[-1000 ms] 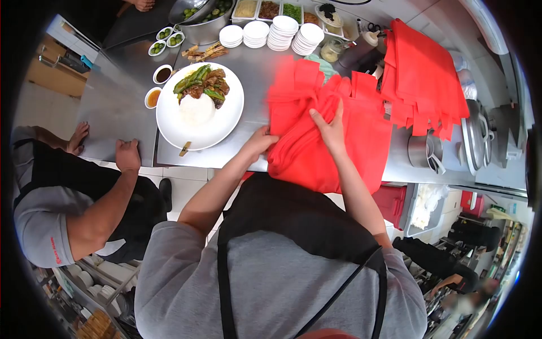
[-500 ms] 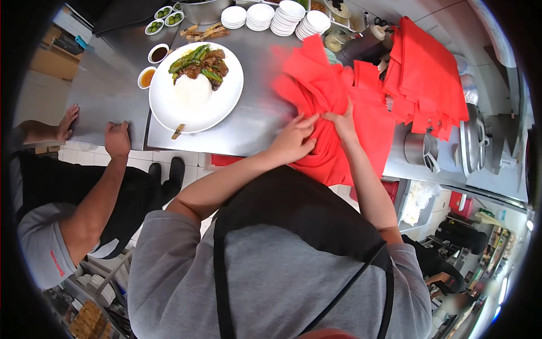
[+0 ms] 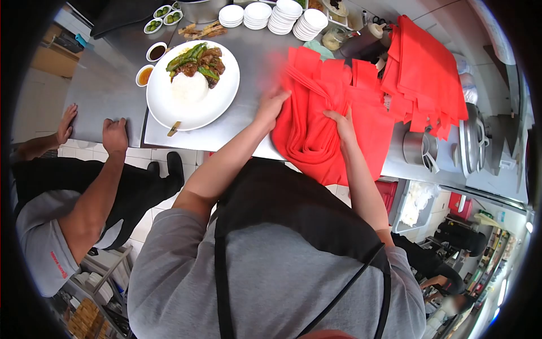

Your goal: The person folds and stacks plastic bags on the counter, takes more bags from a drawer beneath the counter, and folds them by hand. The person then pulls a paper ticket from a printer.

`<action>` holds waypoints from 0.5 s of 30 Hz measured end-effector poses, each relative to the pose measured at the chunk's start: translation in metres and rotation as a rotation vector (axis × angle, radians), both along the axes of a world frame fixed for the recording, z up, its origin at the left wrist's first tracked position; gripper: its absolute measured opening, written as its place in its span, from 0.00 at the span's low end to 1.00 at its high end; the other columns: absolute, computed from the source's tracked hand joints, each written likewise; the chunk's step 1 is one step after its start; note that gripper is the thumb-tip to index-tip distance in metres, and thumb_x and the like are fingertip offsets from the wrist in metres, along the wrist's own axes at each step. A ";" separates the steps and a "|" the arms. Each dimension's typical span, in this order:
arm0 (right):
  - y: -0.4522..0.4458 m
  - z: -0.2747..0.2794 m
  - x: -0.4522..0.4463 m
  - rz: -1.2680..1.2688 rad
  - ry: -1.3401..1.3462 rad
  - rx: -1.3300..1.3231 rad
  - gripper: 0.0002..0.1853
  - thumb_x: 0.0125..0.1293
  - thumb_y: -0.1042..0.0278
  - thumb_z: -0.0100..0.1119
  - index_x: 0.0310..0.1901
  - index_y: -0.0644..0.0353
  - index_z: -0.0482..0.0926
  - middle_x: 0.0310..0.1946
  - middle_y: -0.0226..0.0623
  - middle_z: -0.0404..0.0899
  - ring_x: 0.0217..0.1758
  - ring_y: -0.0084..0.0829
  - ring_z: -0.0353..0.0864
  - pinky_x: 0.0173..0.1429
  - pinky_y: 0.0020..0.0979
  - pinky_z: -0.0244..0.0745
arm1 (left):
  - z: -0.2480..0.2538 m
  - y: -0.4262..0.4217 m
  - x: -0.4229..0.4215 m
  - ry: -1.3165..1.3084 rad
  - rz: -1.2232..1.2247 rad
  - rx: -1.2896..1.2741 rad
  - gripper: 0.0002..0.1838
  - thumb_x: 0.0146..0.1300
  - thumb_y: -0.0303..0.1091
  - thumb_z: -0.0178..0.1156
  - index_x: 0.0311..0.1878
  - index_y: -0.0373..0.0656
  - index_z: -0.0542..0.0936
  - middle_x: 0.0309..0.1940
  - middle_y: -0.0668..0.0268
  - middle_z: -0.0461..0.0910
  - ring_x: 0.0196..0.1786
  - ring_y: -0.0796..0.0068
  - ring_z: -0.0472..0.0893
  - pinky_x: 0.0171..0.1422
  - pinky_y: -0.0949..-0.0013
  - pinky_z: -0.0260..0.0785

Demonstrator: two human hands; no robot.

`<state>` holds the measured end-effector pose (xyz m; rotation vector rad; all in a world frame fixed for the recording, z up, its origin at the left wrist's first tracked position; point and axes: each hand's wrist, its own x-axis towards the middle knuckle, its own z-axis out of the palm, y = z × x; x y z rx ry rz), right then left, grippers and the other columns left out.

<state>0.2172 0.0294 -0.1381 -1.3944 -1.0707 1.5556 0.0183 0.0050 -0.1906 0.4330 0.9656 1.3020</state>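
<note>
A bundle of red cloth bags (image 3: 313,133) lies gathered at the counter's front edge, its lower part hanging over. My left hand (image 3: 274,106) grips the bundle's left side, its fingertips hidden behind the fabric. On the right of the folds, my right hand (image 3: 343,125) closes on the cloth, thumb pointing left. Just beyond, more flat red bags (image 3: 370,118) reach toward a second red stack (image 3: 426,73). To the left stands a white plate (image 3: 217,113) with rice (image 3: 189,87), dark meat and green peppers.
Stacked white saucers (image 3: 257,16) line the counter's back. Sauce bowls (image 3: 144,75) sit left of the plate. A co-worker's hand (image 3: 116,135) rests at the counter edge (image 3: 90,118). A metal pot (image 3: 415,148) stands on the right.
My left hand has moved from the middle of the bundle to its left side. The fabric there has spread and flattened. My right hand stays near the same folds.
</note>
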 end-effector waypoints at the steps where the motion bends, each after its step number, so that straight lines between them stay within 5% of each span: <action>1: -0.001 0.002 0.001 0.002 0.000 0.006 0.44 0.44 0.79 0.63 0.63 0.64 0.50 0.49 0.44 0.71 0.50 0.36 0.73 0.56 0.36 0.68 | -0.002 0.002 0.005 0.000 0.002 0.006 0.29 0.61 0.36 0.56 0.63 0.40 0.62 0.45 0.61 0.75 0.50 0.71 0.75 0.52 0.66 0.68; 4: -0.009 0.001 0.010 -0.107 -0.114 -0.076 0.40 0.48 0.69 0.63 0.62 0.63 0.53 0.51 0.44 0.70 0.52 0.35 0.72 0.57 0.36 0.67 | -0.011 0.009 0.020 0.223 -0.001 0.113 0.22 0.64 0.35 0.50 0.61 0.42 0.64 0.50 0.61 0.74 0.51 0.71 0.75 0.55 0.67 0.67; 6: -0.012 -0.004 0.023 -0.076 -0.025 -0.070 0.34 0.52 0.57 0.59 0.59 0.60 0.60 0.53 0.41 0.69 0.56 0.34 0.69 0.58 0.32 0.66 | -0.014 0.016 0.020 0.054 0.014 0.024 0.19 0.66 0.33 0.45 0.60 0.40 0.66 0.50 0.60 0.74 0.51 0.71 0.75 0.55 0.66 0.68; 9: -0.020 0.011 0.030 -0.083 0.030 -0.227 0.37 0.51 0.53 0.59 0.61 0.59 0.59 0.53 0.41 0.69 0.54 0.36 0.71 0.58 0.33 0.67 | -0.004 0.019 0.005 -0.286 0.056 -0.208 0.18 0.67 0.33 0.43 0.58 0.38 0.67 0.50 0.59 0.74 0.51 0.70 0.75 0.54 0.66 0.69; 13: -0.021 0.022 0.030 -0.022 0.123 -0.347 0.36 0.50 0.50 0.58 0.59 0.59 0.61 0.52 0.40 0.70 0.52 0.36 0.72 0.56 0.33 0.68 | -0.018 0.029 -0.005 -0.306 0.084 -0.212 0.16 0.66 0.31 0.46 0.55 0.36 0.68 0.50 0.57 0.74 0.50 0.68 0.75 0.53 0.66 0.69; 15: -0.023 0.026 0.026 -0.118 0.083 -0.342 0.35 0.51 0.53 0.58 0.59 0.60 0.61 0.50 0.42 0.72 0.50 0.38 0.74 0.54 0.36 0.70 | -0.022 0.033 -0.002 0.045 0.092 -0.071 0.17 0.64 0.28 0.48 0.56 0.38 0.67 0.50 0.56 0.73 0.49 0.67 0.76 0.52 0.66 0.70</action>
